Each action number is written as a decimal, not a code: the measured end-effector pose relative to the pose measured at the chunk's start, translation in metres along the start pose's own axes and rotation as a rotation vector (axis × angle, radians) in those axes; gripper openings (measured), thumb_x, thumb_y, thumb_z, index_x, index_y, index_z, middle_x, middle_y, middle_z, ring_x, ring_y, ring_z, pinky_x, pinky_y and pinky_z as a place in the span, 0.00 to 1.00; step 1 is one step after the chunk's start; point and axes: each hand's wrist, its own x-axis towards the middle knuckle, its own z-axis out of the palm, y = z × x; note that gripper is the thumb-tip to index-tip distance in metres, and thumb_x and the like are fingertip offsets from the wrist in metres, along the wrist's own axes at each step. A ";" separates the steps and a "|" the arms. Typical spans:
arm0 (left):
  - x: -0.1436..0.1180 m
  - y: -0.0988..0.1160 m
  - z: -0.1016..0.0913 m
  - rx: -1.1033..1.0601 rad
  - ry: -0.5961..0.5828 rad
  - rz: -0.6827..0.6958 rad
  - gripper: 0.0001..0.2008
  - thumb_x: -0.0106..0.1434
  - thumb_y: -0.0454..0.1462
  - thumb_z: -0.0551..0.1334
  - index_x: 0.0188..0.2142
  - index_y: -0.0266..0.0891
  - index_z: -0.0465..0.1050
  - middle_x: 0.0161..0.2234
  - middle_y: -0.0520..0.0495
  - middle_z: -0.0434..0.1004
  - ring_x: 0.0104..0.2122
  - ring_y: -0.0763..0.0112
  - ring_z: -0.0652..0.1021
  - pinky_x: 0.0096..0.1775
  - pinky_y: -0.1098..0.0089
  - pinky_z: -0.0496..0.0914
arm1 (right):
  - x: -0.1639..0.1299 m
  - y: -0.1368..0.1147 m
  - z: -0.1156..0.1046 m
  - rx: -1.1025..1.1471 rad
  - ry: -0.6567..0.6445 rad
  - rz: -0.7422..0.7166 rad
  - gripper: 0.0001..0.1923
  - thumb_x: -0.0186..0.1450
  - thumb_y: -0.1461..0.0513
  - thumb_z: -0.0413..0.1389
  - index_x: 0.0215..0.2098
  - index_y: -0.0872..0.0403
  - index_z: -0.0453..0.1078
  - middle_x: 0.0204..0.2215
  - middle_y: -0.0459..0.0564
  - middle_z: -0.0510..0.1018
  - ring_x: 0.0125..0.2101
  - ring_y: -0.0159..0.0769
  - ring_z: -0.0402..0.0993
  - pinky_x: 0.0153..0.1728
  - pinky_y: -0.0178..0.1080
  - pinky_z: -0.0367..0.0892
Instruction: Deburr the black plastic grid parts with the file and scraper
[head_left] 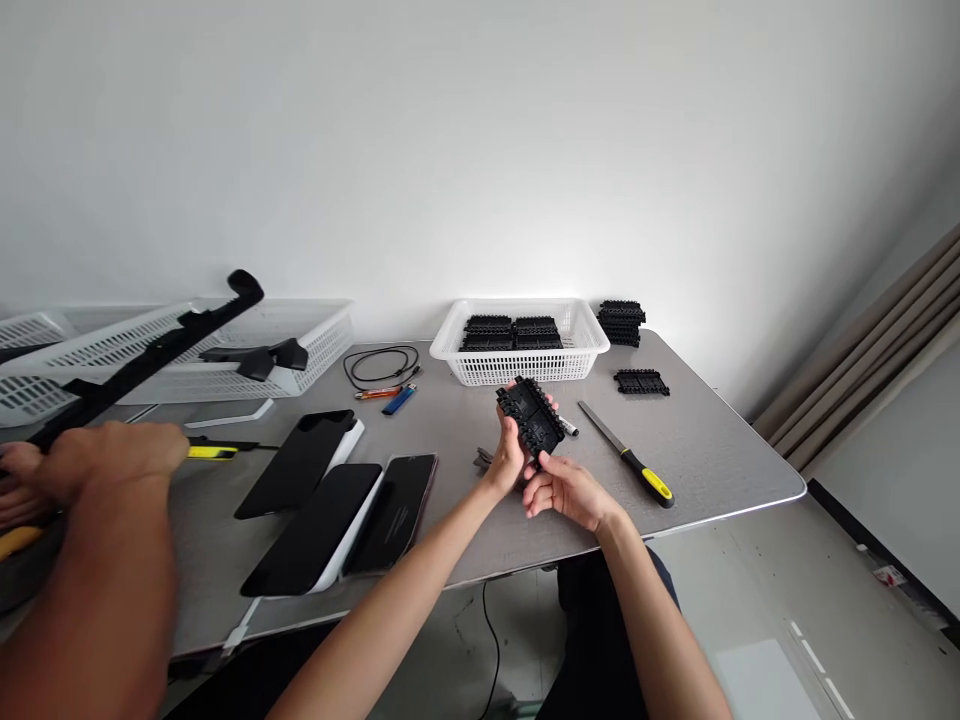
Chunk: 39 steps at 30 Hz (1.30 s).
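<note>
A black plastic part [531, 412] with toothed, ridged long edges is held tilted above the near side of the table. My left hand [508, 455] grips it from the left, thumb on its face and fingertips showing past the far edge. At its lower corner, my right hand [568, 490] pinches the part between thumb and fingers. Behind it a marker pen [568, 427] is partly hidden, and a small grey tool [482, 458] shows beside my left wrist. Similar black parts lie in the white basket [525, 368], in a stack [621, 322], and singly [642, 382] on the right.
A file [626, 455] with a yellow-black handle lies right of my hands. Leftward are several phones [315, 530], a cable [382, 350], lighters [400, 399] and a yellow cutter [212, 452]. A co-worker's arm [112, 520] holds a long black strip [157, 355] near other baskets [326, 345].
</note>
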 end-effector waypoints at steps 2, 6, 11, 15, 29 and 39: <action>0.001 0.003 -0.001 -0.128 0.024 -0.131 0.38 0.62 0.65 0.46 0.57 0.42 0.67 0.46 0.41 0.80 0.46 0.61 0.79 0.45 0.63 0.74 | -0.002 -0.003 0.005 -0.171 -0.027 0.016 0.28 0.63 0.40 0.54 0.33 0.58 0.70 0.22 0.49 0.77 0.18 0.29 0.71 0.21 0.31 0.65; 0.009 0.015 -0.010 -0.303 0.156 -0.230 0.34 0.62 0.63 0.48 0.56 0.47 0.69 0.49 0.46 0.79 0.45 0.60 0.79 0.43 0.60 0.75 | -0.006 -0.016 0.013 -0.824 0.183 -0.072 0.22 0.68 0.48 0.51 0.31 0.56 0.74 0.23 0.48 0.76 0.21 0.30 0.68 0.23 0.32 0.61; 0.017 0.024 -0.020 -0.439 0.188 -0.177 0.29 0.62 0.60 0.53 0.55 0.50 0.70 0.52 0.49 0.77 0.48 0.62 0.78 0.46 0.59 0.74 | 0.011 -0.019 0.023 -1.519 0.492 -0.124 0.12 0.66 0.58 0.56 0.45 0.52 0.76 0.44 0.54 0.79 0.47 0.46 0.72 0.44 0.42 0.65; 0.017 0.018 -0.025 -0.520 0.234 -0.247 0.28 0.60 0.60 0.56 0.48 0.44 0.75 0.45 0.46 0.81 0.43 0.60 0.80 0.44 0.58 0.75 | 0.033 -0.007 0.030 -1.711 0.397 -0.080 0.16 0.65 0.57 0.58 0.50 0.53 0.74 0.50 0.57 0.76 0.52 0.48 0.69 0.49 0.44 0.65; 0.009 0.001 -0.020 0.259 0.399 0.351 0.41 0.56 0.48 0.68 0.61 0.46 0.45 0.56 0.36 0.64 0.52 0.64 0.74 0.53 0.60 0.69 | 0.025 0.005 0.036 -1.747 0.349 -0.058 0.13 0.66 0.59 0.57 0.48 0.52 0.75 0.45 0.56 0.77 0.48 0.47 0.73 0.46 0.42 0.65; 0.008 -0.006 -0.024 0.663 0.642 0.628 0.47 0.43 0.44 0.75 0.52 0.44 0.44 0.53 0.36 0.55 0.51 0.60 0.70 0.52 0.55 0.67 | 0.023 -0.008 -0.010 -0.506 0.610 -0.186 0.10 0.64 0.56 0.50 0.38 0.53 0.67 0.26 0.47 0.77 0.26 0.35 0.74 0.30 0.38 0.69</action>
